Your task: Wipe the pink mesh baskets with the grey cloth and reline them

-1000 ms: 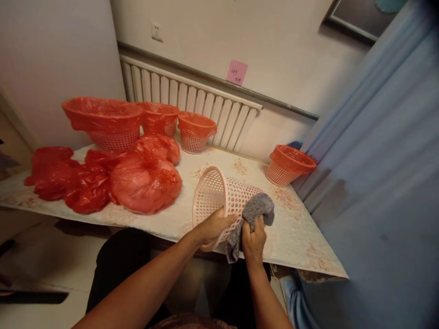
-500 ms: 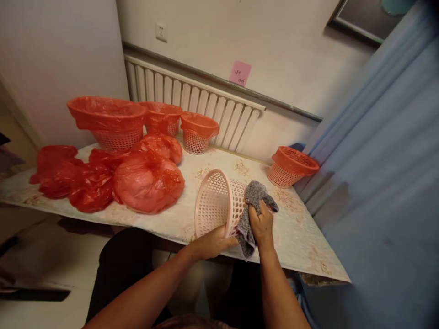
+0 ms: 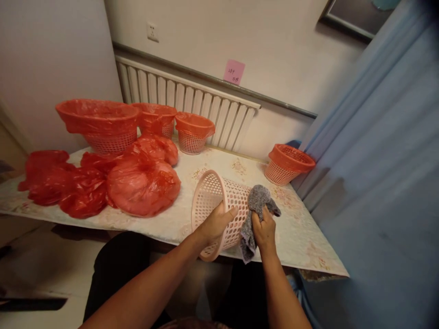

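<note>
On the left of the worktop (image 3: 298, 237), crumpled red plastic bags (image 3: 85, 183) lie in a heap, the rightmost one rounded and full-looking. Just behind them stand three red-lined baskets (image 3: 111, 130) in a row, upright, in front of the white radiator (image 3: 181, 93). Near the middle, at the front edge, a pale pink basket (image 3: 236, 194) lies on its side, its open mouth facing left. The left hand (image 3: 216, 224) has its grip closed over the rim, thumb on the outer wall and fingers inside, hidden from view. Beside it, the right hand (image 3: 265, 228) has its grip bunched tightly around a grey cloth (image 3: 259, 197), which presses against the basket's base end and hangs down in front. Farther right, another lined basket (image 3: 283, 171) stands upright near the blue curtain (image 3: 370, 151).
</note>
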Action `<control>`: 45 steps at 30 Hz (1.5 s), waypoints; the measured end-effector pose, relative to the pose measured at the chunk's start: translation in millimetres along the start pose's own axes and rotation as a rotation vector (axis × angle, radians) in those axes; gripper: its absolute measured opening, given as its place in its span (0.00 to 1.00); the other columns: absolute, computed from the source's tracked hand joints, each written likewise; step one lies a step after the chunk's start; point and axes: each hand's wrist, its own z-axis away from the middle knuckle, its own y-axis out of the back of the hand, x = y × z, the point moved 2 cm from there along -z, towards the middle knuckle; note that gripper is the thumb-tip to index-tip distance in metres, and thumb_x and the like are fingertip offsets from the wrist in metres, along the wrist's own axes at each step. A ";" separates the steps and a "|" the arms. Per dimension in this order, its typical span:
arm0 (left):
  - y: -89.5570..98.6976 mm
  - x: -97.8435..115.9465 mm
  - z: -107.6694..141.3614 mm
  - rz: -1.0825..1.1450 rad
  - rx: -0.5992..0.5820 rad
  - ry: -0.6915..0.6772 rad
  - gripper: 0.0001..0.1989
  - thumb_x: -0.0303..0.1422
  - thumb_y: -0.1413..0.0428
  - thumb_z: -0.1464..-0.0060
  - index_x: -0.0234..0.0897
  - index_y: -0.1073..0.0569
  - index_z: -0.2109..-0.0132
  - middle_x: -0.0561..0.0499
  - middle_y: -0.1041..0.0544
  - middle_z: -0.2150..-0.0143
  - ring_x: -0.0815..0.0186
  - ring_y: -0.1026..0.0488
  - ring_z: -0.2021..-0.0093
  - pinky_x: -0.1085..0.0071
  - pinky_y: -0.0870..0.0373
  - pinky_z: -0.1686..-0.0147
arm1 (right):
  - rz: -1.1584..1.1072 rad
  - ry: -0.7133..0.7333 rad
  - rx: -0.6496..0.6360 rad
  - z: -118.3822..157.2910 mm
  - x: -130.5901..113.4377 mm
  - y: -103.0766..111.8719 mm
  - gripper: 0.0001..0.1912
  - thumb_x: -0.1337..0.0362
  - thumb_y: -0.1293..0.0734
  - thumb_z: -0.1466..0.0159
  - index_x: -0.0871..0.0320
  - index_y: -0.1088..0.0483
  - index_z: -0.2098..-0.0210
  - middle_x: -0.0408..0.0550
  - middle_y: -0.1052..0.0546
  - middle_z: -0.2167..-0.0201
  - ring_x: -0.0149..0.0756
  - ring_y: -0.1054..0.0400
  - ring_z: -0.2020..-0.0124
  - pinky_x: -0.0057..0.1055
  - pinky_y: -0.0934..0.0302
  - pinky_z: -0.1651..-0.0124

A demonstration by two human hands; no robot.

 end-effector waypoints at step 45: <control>32.1 -8.2 16.8 -0.181 -0.251 -0.010 0.27 0.43 0.41 0.48 0.34 0.31 0.45 0.40 0.28 0.44 0.55 0.33 0.43 0.57 0.43 0.41 | 0.097 -0.049 0.199 36.9 6.4 -17.4 0.16 0.57 0.44 0.37 0.62 0.31 0.59 0.60 0.28 0.56 0.51 0.40 0.46 0.50 0.46 0.44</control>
